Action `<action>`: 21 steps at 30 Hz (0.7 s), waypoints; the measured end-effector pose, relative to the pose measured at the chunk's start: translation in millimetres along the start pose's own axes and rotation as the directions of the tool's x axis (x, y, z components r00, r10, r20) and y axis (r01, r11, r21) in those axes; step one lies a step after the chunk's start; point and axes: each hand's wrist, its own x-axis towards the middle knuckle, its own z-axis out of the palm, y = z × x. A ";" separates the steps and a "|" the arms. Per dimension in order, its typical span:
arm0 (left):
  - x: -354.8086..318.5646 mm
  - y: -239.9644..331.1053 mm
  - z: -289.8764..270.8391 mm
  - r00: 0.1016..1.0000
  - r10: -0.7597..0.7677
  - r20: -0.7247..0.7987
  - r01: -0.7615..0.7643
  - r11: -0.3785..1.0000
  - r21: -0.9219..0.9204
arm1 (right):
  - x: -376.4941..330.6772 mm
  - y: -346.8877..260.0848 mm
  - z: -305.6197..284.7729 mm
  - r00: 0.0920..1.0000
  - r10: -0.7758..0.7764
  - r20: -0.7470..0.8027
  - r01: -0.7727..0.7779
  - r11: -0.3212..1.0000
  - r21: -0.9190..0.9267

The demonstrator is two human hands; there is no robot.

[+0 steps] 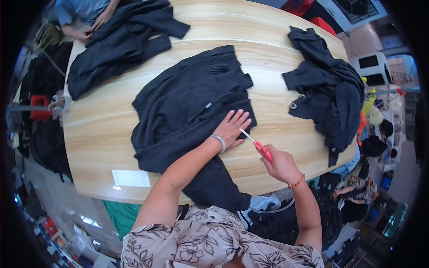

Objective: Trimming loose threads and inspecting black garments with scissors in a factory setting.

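Note:
A dark knitted sweater (pixel 178 98) with ribbed edges lies spread across the middle of the table, one sleeve hanging over the near edge. A small pale spot, perhaps a button or tag, shows on its front. My left hand (pixel 230 129) rests flat on the sweater's right edge, fingers stretched out and holding nothing. In my right hand (pixel 282 164) are slim red-handled scissors (pixel 263 152), closed around the handle. Their thin metal tip points up and left, reaching the fingers of my left hand; whether it touches the cloth there is hidden.
More dark garments lie on the wooden table (pixel 100 143): a pile (pixel 125 44) at the far left and another (pixel 333 89) with round buttons or rings at the right. A white paper (pixel 130 178) sits near the front edge. Another person's hands (pixel 100 22) are at the far left pile.

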 end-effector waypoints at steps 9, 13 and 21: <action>-116.1 13.6 -89.7 0.940 -0.259 -0.223 0.218 0.957 -0.193 | -13.5 -45.3 18.7 0.985 -0.169 -0.018 0.170 0.967 0.188; -228.9 -10.4 -95.9 0.733 -0.565 -0.379 0.604 0.797 -0.022 | -5.4 -62.9 19.0 0.971 -0.234 0.044 0.226 0.965 0.131; -267.3 -39.7 -71.0 0.525 -0.769 -0.366 0.304 0.571 -0.763 | 9.7 -145.0 25.5 0.882 -0.378 0.282 0.407 0.912 -0.051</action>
